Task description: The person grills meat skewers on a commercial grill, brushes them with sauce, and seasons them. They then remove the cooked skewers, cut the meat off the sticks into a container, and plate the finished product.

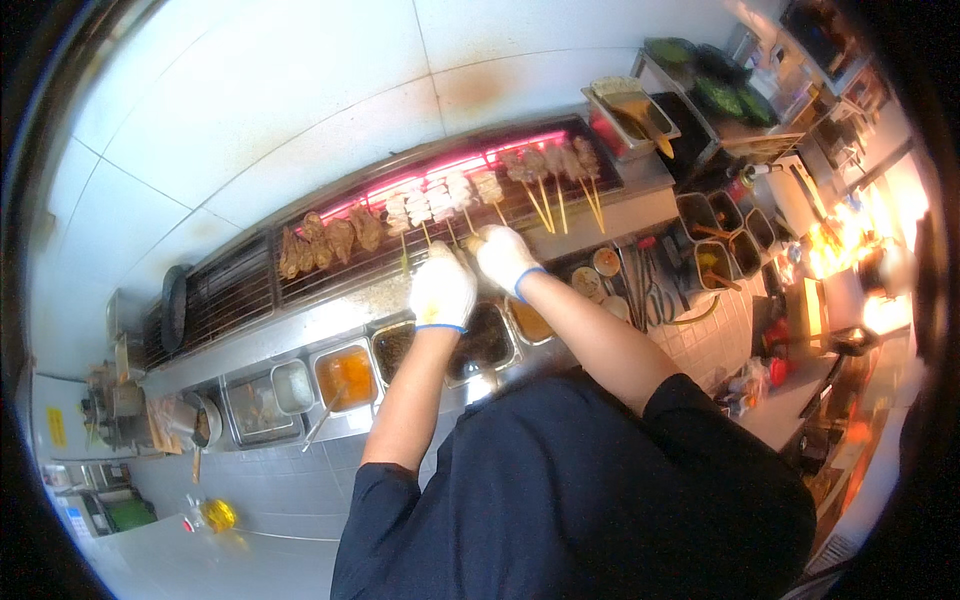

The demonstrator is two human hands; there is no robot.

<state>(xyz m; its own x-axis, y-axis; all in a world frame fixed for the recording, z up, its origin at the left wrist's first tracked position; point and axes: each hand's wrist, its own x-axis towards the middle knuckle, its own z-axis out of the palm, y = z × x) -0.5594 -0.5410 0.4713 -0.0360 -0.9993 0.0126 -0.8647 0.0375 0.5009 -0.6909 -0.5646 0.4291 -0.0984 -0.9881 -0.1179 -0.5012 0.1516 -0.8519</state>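
My left hand, in a white glove with a blue cuff, is at the front edge of a long grill, by the stick ends of the pale meat skewers. Close to its right, my right hand, gloved alike, has its fingers at the stick of another pale skewer. My fingertips are blurred, so their hold on the sticks cannot be told. Browned meat pieces lie on the grate to the left. Browned skewers with bare sticks pointing towards me lie at the right. A heating element glows pink behind the meat.
Metal sauce pans, one with orange sauce, line the counter below the grill. Tongs and small bowls lie at the right. Tall flames rise at the far right. A container with a brush stands beyond the grill's right end.
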